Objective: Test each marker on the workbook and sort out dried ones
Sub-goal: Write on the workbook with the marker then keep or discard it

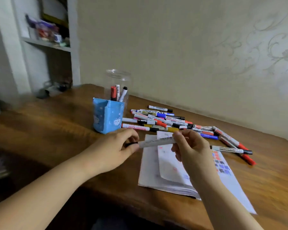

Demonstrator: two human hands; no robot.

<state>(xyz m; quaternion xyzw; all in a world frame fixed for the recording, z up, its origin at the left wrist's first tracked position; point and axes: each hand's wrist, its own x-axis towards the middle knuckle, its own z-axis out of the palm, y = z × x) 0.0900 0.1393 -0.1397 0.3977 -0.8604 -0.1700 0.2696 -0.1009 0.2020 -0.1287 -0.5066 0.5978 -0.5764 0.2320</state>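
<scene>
Both forearms reached in from the near edge; from my remote seat I watched the left hand (116,151) pinching the black cap (131,144) at one end of a white marker (156,142), while the right hand (192,151) curled its fingers round the barrel at the other end; the marker was held above the top of the open workbook (156,176), not touching it; its long axis ran nearly level, left to right, cap end toward the left hand; I judged the cap was to come off or go on along that axis, though I could not tell which; beyond, the pile of markers (173,122) lay on the desk (56,130), just right of the blue holder (106,117), with three markers upright in the clear jar (118,80) behind.
</scene>
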